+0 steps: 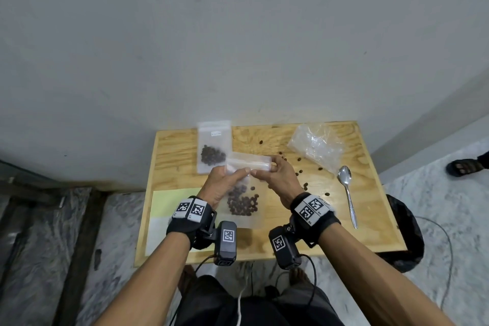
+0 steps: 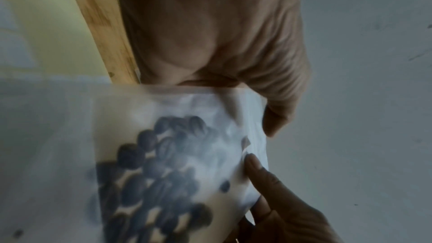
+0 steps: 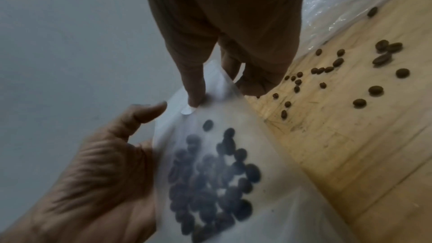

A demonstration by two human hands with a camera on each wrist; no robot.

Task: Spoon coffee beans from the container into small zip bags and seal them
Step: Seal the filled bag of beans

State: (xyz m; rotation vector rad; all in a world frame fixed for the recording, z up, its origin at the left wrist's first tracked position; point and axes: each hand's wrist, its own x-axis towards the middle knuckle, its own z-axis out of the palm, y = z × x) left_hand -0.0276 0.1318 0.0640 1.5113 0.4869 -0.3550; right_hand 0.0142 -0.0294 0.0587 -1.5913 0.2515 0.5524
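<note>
A small clear zip bag (image 1: pixel 244 209) holding coffee beans hangs above the wooden table (image 1: pixel 370 219), held up by both hands. My left hand (image 1: pixel 225 180) pinches its top strip from the left; my right hand (image 1: pixel 270 174) pinches the same strip from the right. The thumbs nearly meet at the middle. The beans (image 3: pixel 210 182) sit low in the bag (image 2: pixel 182 163). A second zip bag (image 1: pixel 213 148) with beans lies flat at the table's back left. A metal spoon (image 1: pixel 347 190) lies at the right. I cannot tell whether the strip is sealed.
A crumpled clear plastic bag (image 1: pixel 317 145) lies at the back right. Loose beans (image 3: pixel 378 58) are scattered over the table's middle and right. A pale yellow sheet (image 1: pixel 169 201) covers the front left. A grey wall stands behind. A sandalled foot (image 1: pixel 465 167) stands at the far right.
</note>
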